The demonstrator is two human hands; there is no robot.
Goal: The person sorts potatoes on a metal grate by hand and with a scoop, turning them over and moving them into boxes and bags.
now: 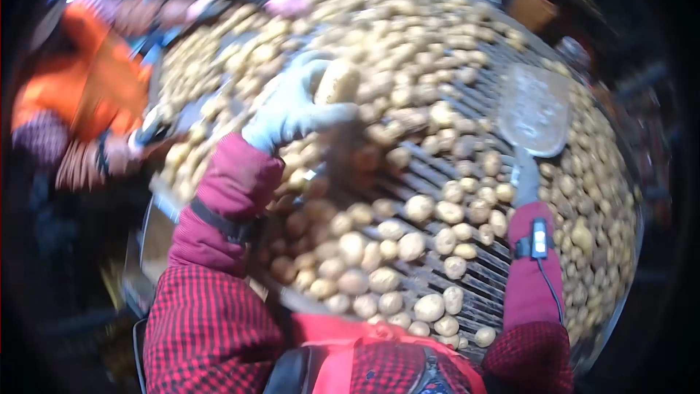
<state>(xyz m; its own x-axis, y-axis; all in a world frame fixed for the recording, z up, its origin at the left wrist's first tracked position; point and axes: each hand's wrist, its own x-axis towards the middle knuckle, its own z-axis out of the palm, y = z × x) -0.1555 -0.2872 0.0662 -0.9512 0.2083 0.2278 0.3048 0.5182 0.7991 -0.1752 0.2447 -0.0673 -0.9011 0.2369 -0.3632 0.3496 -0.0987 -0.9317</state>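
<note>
My left hand [292, 106], in a pale blue-grey glove, is raised over the sorting table with its thumb and fingers around a potato [337, 82]. My right hand [524, 172], gloved too, reaches to the right side of the table, closed on the handle end of a broad, pale scoop [536, 109]. The scoop's flat blade points away from me, over slats and potatoes. Loose potatoes [429, 307] lie on the dark slatted grate [430, 175] between my hands. The fingers of my right hand are blurred.
A co-worker in an orange vest [91, 76] works at the left edge, arms over the table. Another person's pink glove [289, 1] is at the far side. Dense potatoes [583, 211] fill the right side up to the metal rim [628, 277].
</note>
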